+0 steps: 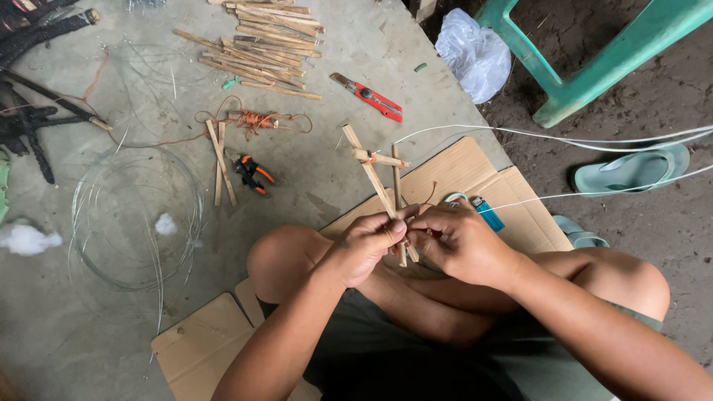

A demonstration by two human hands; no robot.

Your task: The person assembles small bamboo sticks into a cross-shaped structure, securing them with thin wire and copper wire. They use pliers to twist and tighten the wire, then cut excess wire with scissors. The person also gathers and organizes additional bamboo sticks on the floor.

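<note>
A small frame of thin bamboo sticks (373,172), tied crosswise with orange thread, stands tilted above my knees. My left hand (364,246) grips its lower end from the left. My right hand (459,239) pinches the same lower joint from the right, fingers closed on the sticks and thread. Both hands meet at the joint, which hides the binding.
A pile of bamboo sticks (260,44), a red utility knife (369,96), orange-handled cutters (251,173), orange thread (256,120), a wire coil (137,215), a blue lighter (488,213), cardboard (475,174), a plastic bag (474,52), green stool (594,52), sandal (631,169) and white wires (594,141) lie around.
</note>
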